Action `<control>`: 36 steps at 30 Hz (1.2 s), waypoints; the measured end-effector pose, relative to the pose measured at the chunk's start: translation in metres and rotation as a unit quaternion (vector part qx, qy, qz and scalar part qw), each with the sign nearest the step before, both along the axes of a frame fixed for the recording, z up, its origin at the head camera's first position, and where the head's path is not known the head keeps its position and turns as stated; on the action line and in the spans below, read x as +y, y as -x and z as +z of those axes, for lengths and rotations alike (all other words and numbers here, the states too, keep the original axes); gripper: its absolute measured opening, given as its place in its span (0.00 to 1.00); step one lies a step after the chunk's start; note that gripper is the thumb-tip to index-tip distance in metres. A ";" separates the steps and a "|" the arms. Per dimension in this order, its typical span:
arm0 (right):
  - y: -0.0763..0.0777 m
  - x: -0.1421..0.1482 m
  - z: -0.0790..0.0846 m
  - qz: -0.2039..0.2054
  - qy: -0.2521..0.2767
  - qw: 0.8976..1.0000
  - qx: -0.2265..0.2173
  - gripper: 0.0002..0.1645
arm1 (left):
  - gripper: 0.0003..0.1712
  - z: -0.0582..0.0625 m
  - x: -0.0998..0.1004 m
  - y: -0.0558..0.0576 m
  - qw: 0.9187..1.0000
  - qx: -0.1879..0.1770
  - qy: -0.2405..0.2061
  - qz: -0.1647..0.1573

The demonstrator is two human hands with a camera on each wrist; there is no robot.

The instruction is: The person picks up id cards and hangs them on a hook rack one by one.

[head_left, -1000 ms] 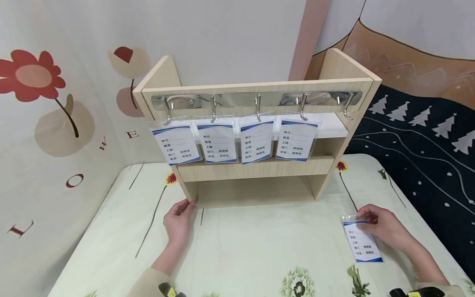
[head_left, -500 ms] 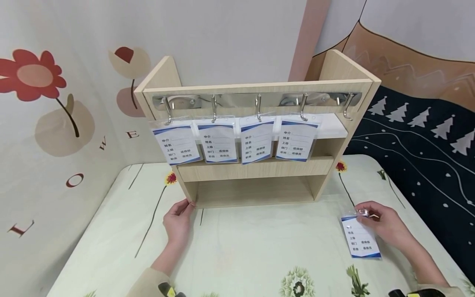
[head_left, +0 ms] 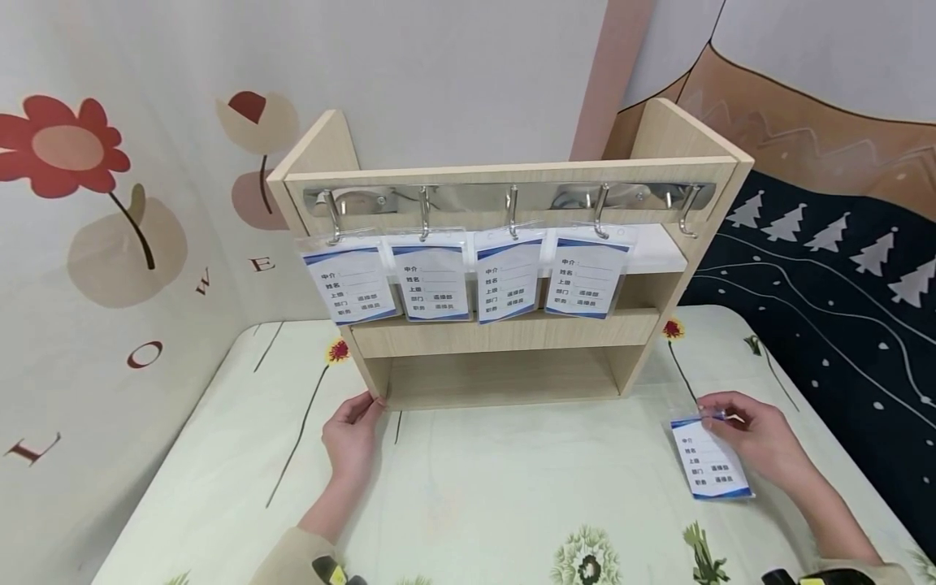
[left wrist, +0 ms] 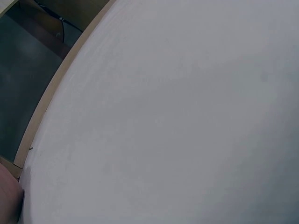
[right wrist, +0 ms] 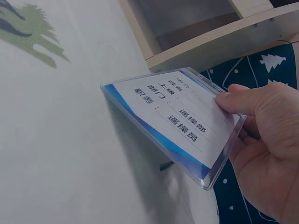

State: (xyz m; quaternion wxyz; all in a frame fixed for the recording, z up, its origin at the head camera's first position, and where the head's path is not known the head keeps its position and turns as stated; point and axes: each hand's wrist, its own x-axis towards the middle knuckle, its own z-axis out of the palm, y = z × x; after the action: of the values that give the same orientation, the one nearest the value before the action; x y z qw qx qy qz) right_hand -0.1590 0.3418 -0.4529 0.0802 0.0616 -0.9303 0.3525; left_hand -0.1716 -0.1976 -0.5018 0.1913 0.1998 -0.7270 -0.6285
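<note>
My right hand (head_left: 756,435) pinches the top end of a clear-sleeved name badge (head_left: 711,461), white with blue bands. Thumb on its printed face, the badge (right wrist: 163,109) tilts above the cloth in the right wrist view, a shadow beneath it. My left hand (head_left: 351,439) holds the lower left front corner of a pale wooden shelf (head_left: 504,340) between thumb and fingers. Only a bit of that hand (left wrist: 8,198) shows in the left wrist view. Several matching badges (head_left: 507,278) hang side by side from a metal hook rail (head_left: 468,197) across the shelf's upper front. The rightmost hook (head_left: 687,213) bears nothing.
A pale flowered cloth (head_left: 497,479) covers the table under the shelf. Behind stands a white wall or curtain (head_left: 468,73) with printed flowers and letters. Dark fabric with white trees (head_left: 826,301) borders the right side.
My right hand has lifted the badge off the cloth, raising it slightly up and to the left in the head view. The left hand and the hanging badges stay put.
</note>
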 end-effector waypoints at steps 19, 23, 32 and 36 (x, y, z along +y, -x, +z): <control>0.000 -0.008 0.012 0.005 0.010 1.000 0.017 0.15 | 0.16 0.002 0.001 -0.001 1.000 -0.001 -0.007 -0.003; 0.000 -0.010 0.015 0.008 0.018 1.000 0.025 0.16 | 0.16 0.002 0.001 -0.001 1.000 0.000 -0.007 -0.003; -0.002 -0.012 0.017 0.005 0.023 1.000 0.021 0.17 | 0.15 0.002 0.000 -0.001 1.000 -0.007 -0.005 -0.003; -0.001 -0.014 0.018 0.008 0.026 0.999 0.026 0.16 | 0.15 0.001 0.000 -0.001 1.000 -0.006 -0.012 -0.004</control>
State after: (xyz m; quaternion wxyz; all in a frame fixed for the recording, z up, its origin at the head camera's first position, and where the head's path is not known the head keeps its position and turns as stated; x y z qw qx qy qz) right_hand -0.1577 0.3280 -0.4348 0.1034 0.0761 -0.9178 0.3757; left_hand -0.1704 -0.1979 -0.5006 0.1819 0.2031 -0.7212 -0.6368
